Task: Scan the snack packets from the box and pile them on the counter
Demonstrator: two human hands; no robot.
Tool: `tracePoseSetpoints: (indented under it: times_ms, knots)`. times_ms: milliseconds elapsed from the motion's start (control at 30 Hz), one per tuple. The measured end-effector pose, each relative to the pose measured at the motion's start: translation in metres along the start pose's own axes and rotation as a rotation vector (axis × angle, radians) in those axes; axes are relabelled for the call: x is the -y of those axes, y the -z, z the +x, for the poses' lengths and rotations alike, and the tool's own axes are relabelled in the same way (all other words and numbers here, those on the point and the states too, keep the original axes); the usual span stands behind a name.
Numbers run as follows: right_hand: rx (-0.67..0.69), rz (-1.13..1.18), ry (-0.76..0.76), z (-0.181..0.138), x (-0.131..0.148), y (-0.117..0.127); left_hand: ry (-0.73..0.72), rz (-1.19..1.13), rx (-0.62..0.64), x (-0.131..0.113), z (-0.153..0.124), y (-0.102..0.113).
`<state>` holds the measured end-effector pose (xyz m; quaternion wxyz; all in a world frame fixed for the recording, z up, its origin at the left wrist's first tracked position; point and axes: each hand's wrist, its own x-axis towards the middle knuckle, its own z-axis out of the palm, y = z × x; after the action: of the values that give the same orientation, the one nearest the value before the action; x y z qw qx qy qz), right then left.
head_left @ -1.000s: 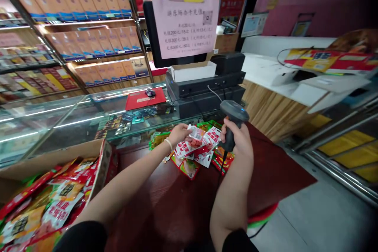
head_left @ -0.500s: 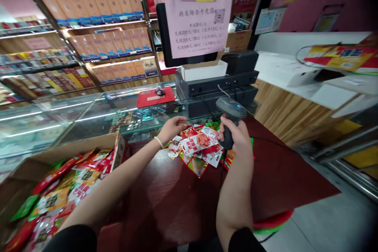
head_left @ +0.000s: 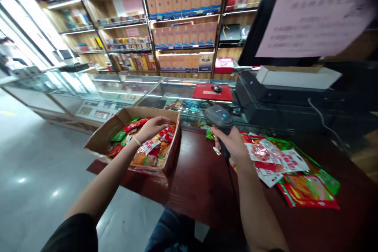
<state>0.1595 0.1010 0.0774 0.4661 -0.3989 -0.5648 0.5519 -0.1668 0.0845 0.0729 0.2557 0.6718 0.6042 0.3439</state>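
Observation:
My left hand (head_left: 153, 127) hovers over a cardboard box (head_left: 102, 138) full of snack packets, its fingers loosely curled and apart with nothing in them. A white bracelet sits on that wrist. My right hand (head_left: 230, 144) grips the handle of a black barcode scanner (head_left: 219, 117) with a blue light, held above the dark red table (head_left: 201, 181). A pile of red, white and green snack packets (head_left: 283, 165) lies on the table to the right of the scanner.
A black till (head_left: 265, 94) with a screen and a pink paper notice (head_left: 313, 19) stands behind the pile. Glass display counters (head_left: 118, 90) run across the back, with a red mouse mat (head_left: 212, 92) on top. Shelves of orange boxes (head_left: 183, 15) line the wall.
My left hand let go of the white and red packet on the pile and swung left over the box. The view turned left with it. My right hand still holds the scanner.

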Motion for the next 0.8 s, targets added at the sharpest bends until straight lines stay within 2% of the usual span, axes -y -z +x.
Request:
tracePoseSetpoints:
  times_ms: [167,333,433,533,600,667,800]
  knots:
    - [0.116,-0.138,-0.025,0.003,-0.015,-0.054,0.066,0.280,-0.006,0.046,-0.035,0.033]
    - [0.172,-0.257,-0.072,0.005,-0.027,-0.083,0.105,0.458,0.040,0.072,-0.048,0.047]
    - [0.185,-0.289,-0.067,0.007,-0.029,-0.093,0.016,0.575,0.091,0.082,-0.044,0.045]
    - [0.205,-0.319,-0.048,0.007,-0.030,-0.100,-0.140,0.662,0.224,0.086,-0.038,0.035]
    - [0.219,-0.341,-0.039,0.007,-0.031,-0.102,-0.175,0.676,0.298,0.087,-0.034,0.026]
    - [0.219,-0.352,-0.033,0.006,-0.033,-0.103,-0.116,0.672,0.296,0.087,-0.031,0.018]
    - [0.218,-0.352,-0.037,0.002,-0.033,-0.100,0.036,0.647,0.207,0.082,-0.028,0.014]
